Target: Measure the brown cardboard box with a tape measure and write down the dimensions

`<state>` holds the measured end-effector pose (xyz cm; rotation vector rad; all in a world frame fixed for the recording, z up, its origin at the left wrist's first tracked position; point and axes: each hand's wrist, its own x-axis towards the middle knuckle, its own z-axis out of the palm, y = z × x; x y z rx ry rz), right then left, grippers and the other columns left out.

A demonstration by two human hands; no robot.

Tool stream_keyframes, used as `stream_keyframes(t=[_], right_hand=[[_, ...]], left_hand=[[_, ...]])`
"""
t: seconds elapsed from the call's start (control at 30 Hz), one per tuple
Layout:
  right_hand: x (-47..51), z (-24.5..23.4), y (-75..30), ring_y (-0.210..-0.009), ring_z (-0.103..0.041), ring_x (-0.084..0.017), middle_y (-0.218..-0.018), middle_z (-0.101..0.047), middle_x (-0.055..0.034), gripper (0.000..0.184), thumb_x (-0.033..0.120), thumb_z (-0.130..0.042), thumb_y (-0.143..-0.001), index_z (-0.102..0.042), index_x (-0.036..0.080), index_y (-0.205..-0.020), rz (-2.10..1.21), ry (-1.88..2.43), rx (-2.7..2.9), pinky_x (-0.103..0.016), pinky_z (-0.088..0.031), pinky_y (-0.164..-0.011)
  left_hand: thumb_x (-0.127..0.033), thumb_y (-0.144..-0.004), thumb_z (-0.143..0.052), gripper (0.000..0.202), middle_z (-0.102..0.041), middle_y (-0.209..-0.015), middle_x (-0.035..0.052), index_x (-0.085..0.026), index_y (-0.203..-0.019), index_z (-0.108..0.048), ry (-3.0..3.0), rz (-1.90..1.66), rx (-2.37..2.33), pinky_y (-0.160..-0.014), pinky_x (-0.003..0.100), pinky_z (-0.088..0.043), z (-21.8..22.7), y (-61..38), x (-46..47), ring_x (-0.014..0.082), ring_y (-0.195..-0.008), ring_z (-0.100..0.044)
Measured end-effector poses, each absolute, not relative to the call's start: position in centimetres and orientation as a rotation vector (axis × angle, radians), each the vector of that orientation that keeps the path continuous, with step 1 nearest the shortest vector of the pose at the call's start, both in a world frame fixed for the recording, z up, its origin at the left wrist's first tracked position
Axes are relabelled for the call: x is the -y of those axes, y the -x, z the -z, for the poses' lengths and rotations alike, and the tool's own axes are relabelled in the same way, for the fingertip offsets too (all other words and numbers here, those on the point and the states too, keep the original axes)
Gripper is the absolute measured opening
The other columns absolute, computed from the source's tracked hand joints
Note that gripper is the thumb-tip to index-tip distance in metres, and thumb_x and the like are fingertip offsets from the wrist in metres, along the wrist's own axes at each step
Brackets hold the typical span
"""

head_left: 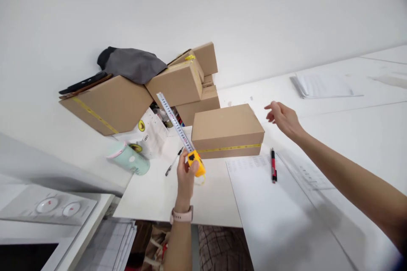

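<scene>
My left hand (pixel 185 175), a pink watch band on its wrist, is closed around the yellow case of a tape measure (pixel 197 164). The tape's silver blade (pixel 174 123) sticks out up and to the left over the table, its far end in the air. Just right of the case, a closed cardboard box (pixel 227 127) with a yellow tape strip lies on the white table. My right hand (pixel 284 118) hovers to the right of this box, apart from it. Its fingers are loosely bent, the index finger stretched further, and nothing shows in them.
Stacked cardboard boxes (pixel 178 82) and a grey cloth (pixel 135 64) stand against the wall. A mint-green cup (pixel 130 159) is at the left. A black pen (pixel 174 161), a red pen (pixel 273 165) and printed sheets (pixel 270 203) lie on the table (pixel 216 199). More papers (pixel 324 84) sit at the back right.
</scene>
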<state>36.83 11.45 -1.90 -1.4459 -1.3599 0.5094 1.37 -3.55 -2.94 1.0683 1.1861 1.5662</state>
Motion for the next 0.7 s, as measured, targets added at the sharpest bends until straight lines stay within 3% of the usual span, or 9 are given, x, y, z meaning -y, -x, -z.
stream_keyframes(t=[0.1,0.17,0.27,0.47,0.6,0.7], right_hand=[[-7.7,4.3,-37.4,-0.066,-0.066,-0.019,-0.077,-0.07,-0.0038,0.059,0.067,-0.032,-0.097,-0.065,0.025,-0.122,-0.587,1.49,1.512,-0.034,-0.053,-0.067],[-6.4,4.8,-36.8,-0.065,-0.065,-0.019,-0.08,-0.069,-0.0025,0.061,0.065,-0.037,-0.096,-0.052,0.027,-0.141,-0.707,1.397,1.598,-0.035,-0.055,-0.065],[-6.0,3.3,-35.6,-0.058,-0.062,-0.016,-0.084,-0.065,-0.0014,0.07,0.065,-0.051,-0.091,-0.043,0.029,-0.15,-0.828,1.268,1.631,-0.033,-0.056,-0.057],[-8.1,-3.4,-36.1,-0.05,-0.05,-0.012,-0.077,-0.062,-0.0035,0.059,0.066,-0.062,-0.085,-0.063,0.024,-0.126,-0.724,1.465,1.552,-0.025,-0.041,-0.039],[-11.0,-5.2,-36.7,-0.05,-0.048,-0.012,-0.077,-0.066,-0.0073,0.054,0.068,-0.06,-0.085,-0.068,0.02,-0.108,-0.726,1.506,1.542,-0.026,-0.035,-0.041],[-13.5,-5.4,-36.2,-0.061,-0.056,-0.018,-0.083,-0.069,-0.0094,0.05,0.067,-0.056,-0.086,-0.067,0.02,-0.096,-0.606,1.603,1.556,-0.031,-0.041,-0.052]], left_hand=[[-0.048,-0.068,-0.081,0.052,-0.065,-0.103,0.0039,-0.021,-0.107,-0.061,-1.027,-1.498,-1.139,-0.07,0.029,-0.056,3.8,-0.4,1.9,0.0175,-0.084,-0.064],[-0.049,-0.068,-0.079,0.052,-0.064,-0.098,0.0036,-0.02,-0.107,-0.061,-1.025,-1.453,-1.096,-0.069,0.032,-0.058,3.9,-0.6,1.3,0.0177,-0.08,-0.064],[-0.049,-0.071,-0.077,0.049,-0.064,-0.095,0.0026,-0.02,-0.107,-0.061,-1.047,-1.418,-1.043,-0.067,0.032,-0.059,3.0,-1.4,0.9,0.0165,-0.077,-0.064],[-0.051,-0.074,-0.074,0.045,-0.063,-0.092,0.0026,-0.019,-0.104,-0.06,-1.139,-1.412,-0.927,-0.064,0.03,-0.058,-0.9,-3.2,0.1,0.0165,-0.075,-0.063],[-0.047,-0.075,-0.073,0.041,-0.065,-0.092,0.004,-0.018,-0.102,-0.061,-1.207,-1.399,-0.866,-0.062,0.029,-0.057,-2.8,-4.3,-1.6,0.0167,-0.075,-0.063],[-0.046,-0.075,-0.073,0.038,-0.065,-0.089,0.0041,-0.018,-0.097,-0.061,-1.196,-1.422,-0.905,-0.059,0.027,-0.056,-3.3,-4.6,-3.3,0.0162,-0.074,-0.062]])
